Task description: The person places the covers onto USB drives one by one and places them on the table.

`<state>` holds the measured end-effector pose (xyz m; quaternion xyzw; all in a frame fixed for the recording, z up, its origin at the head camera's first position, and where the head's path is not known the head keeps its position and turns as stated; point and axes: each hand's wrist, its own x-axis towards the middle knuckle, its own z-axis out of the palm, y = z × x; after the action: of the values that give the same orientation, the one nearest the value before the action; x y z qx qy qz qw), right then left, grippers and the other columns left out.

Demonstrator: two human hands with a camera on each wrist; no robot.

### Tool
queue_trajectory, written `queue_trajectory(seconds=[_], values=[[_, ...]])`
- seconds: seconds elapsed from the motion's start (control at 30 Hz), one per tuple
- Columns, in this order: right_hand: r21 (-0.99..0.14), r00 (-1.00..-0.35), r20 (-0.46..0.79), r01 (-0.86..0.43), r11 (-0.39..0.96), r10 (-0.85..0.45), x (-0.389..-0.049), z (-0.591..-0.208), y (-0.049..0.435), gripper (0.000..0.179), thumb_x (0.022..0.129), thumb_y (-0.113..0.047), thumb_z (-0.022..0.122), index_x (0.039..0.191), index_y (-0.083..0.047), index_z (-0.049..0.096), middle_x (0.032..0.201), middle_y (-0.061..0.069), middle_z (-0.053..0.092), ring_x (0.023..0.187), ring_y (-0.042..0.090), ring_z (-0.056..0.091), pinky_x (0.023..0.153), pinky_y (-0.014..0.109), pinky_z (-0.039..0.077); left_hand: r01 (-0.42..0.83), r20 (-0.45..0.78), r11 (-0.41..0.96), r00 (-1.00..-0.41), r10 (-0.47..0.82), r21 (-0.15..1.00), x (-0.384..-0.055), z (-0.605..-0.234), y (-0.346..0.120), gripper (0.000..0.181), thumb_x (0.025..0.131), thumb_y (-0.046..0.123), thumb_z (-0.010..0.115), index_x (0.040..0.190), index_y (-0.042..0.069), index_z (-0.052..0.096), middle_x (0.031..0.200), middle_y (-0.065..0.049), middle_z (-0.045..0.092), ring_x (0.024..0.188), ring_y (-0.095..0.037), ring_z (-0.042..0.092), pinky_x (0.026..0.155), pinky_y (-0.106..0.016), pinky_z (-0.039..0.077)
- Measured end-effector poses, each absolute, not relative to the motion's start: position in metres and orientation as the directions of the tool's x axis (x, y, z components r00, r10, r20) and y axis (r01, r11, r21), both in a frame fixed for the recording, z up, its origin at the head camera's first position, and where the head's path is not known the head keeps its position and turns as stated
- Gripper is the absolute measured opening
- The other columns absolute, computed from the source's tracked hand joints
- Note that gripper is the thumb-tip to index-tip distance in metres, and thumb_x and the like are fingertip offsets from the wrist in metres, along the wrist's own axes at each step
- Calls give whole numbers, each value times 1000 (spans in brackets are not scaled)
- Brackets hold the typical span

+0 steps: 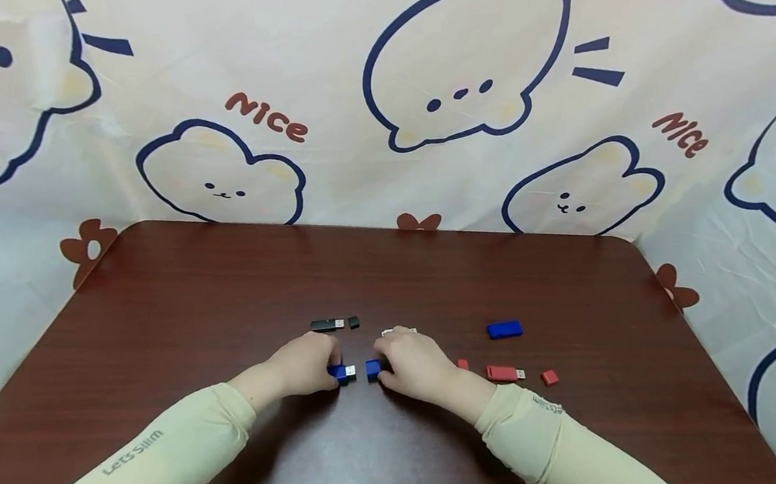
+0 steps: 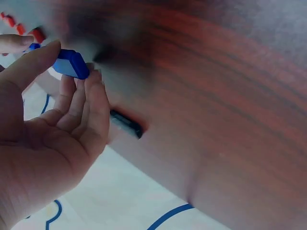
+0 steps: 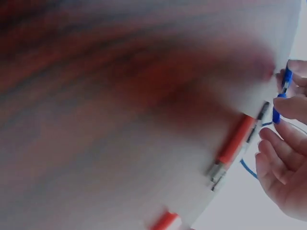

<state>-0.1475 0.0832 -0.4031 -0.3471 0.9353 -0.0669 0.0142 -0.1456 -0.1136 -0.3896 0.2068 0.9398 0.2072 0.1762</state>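
In the head view my left hand pinches a blue USB flash drive between thumb and fingers, its silver plug pointing right. The drive shows close up in the left wrist view. My right hand pinches a small blue cap just to the right of the plug, with a narrow gap between them. In the right wrist view the cap lines up with the plug end. Both hands stay low over the brown table.
A black USB drive lies beyond the left hand, its cap beside it. Right of the hands are a blue piece, a red USB drive and red caps. A white item is partly hidden behind the right hand. Patterned cloth borders the table.
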Motion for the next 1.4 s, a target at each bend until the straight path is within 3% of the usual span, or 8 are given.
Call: queue_trajectory(seconds=[0.13,0.3,0.6,1.13,1.3,1.4], values=[[-279,-772,36,-618,735,-635,-148,-392,89,11,80,-16,70,86,-12,62,79,-1,61,71,9,48,59,19,43,321,-216,796,-849,482,513,-147,-383,-110,15,71,5,73,77,6,59,67,1,56,59,-10,47,55,-23,40],[-360,-762,98,-626,692,-639,-148,-380,96,12,78,-12,72,84,-9,62,76,2,59,65,9,45,57,18,42,333,-167,766,-855,492,550,-148,-377,-106,14,73,6,73,75,8,60,65,2,56,57,-8,48,53,-22,40],[-383,-782,80,-597,705,-619,-147,-373,106,13,77,-12,73,83,-9,61,76,0,58,62,7,45,54,16,40,345,-143,737,-849,510,582,-144,-365,-96,15,76,9,74,79,10,59,72,1,61,60,-9,50,56,-23,42],[-460,-779,56,-576,676,-625,-141,-371,111,14,78,-11,72,86,-8,62,73,1,55,57,7,39,48,17,33,408,-87,700,-827,555,586,-140,-360,-88,17,75,8,75,81,8,59,65,4,60,57,-7,48,55,-20,42],[-500,-775,65,-571,652,-629,-139,-368,112,13,79,-11,71,87,-7,62,71,-2,53,59,8,41,49,17,35,432,-51,667,-817,575,607,-139,-360,-85,16,75,8,74,84,8,60,68,4,61,59,-6,49,58,-20,42],[-539,-771,95,-572,618,-630,-139,-369,115,13,79,-9,70,88,-7,62,74,0,59,63,11,49,54,17,42,456,-14,652,-813,582,606,-138,-361,-84,16,75,9,75,84,8,62,72,3,63,61,-5,51,60,-19,44]])
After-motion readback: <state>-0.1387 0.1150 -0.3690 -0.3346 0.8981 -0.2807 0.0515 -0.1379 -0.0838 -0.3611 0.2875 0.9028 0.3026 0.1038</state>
